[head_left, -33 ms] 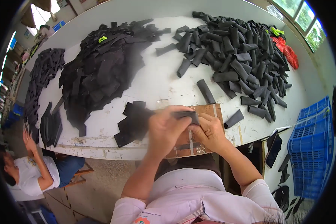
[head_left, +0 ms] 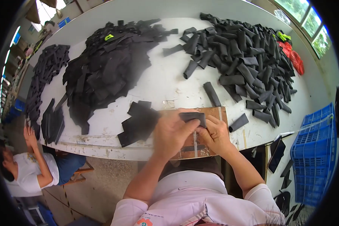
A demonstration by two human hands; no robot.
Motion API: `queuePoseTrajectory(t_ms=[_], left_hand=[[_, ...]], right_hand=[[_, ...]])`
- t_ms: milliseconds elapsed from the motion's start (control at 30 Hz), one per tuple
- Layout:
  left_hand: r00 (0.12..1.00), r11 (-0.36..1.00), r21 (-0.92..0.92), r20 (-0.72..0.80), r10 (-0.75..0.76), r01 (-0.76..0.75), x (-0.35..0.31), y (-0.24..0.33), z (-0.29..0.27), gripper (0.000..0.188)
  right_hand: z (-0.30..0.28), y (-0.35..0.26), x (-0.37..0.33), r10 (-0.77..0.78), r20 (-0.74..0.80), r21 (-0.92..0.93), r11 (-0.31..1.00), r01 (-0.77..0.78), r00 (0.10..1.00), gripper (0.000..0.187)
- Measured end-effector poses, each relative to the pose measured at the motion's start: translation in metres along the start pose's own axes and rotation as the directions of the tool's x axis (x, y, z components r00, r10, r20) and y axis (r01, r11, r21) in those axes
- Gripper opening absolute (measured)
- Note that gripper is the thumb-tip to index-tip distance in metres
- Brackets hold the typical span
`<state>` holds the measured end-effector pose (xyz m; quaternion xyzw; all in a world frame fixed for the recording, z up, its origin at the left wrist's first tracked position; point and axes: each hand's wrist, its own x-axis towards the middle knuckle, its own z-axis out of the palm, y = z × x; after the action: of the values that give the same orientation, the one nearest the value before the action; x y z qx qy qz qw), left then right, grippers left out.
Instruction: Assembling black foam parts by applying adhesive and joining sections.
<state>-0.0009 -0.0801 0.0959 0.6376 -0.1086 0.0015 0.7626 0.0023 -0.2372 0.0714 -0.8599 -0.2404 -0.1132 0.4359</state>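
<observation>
Between my two hands, above a brown board point(head_left: 189, 150) at the table's front edge, is a folded black fabric piece point(head_left: 194, 117). My left hand point(head_left: 170, 132) is closed on its left side, thumb pressed along the lower face. At the piece's right end, the fingers and thumb of my right hand point(head_left: 217, 135) pinch it. A few flat black fabric pieces point(head_left: 135, 126) lie just left of my left hand. Two rolled black tubes, one standing off beyond my right hand point(head_left: 212, 94) and one beside it point(head_left: 238, 122), rest on the table.
A big heap of flat black pieces point(head_left: 101, 75) covers the table's left half; a heap of black tubes point(head_left: 248, 67) fills the far right. Red plastic point(head_left: 292, 56) lies beside that heap. Blue crates point(head_left: 312, 154) stand at right. Another person point(head_left: 34, 165) sits at far left.
The whole view has shifted slightly. Both hands still grip the black fabric piece, and more of its face shows above my left thumb.
</observation>
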Motion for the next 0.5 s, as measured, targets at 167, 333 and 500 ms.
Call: queuePoseTrajectory(t_ms=[167,333,500], left_hand=[[0.995,0.934,0.347,-0.025,0.100,-0.085,-0.009,-0.023,0.004,0.013],[0.974,0.890,0.427,-0.082,0.213,-0.159,-0.020,-0.038,-0.004,0.010],[0.924,0.820,0.568,-0.273,0.270,-0.071,-0.026,-0.057,-0.029,0.009]], right_hand=[[0.011,0.007,-0.017,0.065,-0.016,0.009,0.998,-0.065,0.998,0.022],[0.011,-0.020,0.002,0.061,-0.332,0.146,0.989,-0.013,0.941,0.033],[-0.011,-0.021,0.020,-0.095,-0.121,-0.006,0.995,0.095,0.988,0.021]])
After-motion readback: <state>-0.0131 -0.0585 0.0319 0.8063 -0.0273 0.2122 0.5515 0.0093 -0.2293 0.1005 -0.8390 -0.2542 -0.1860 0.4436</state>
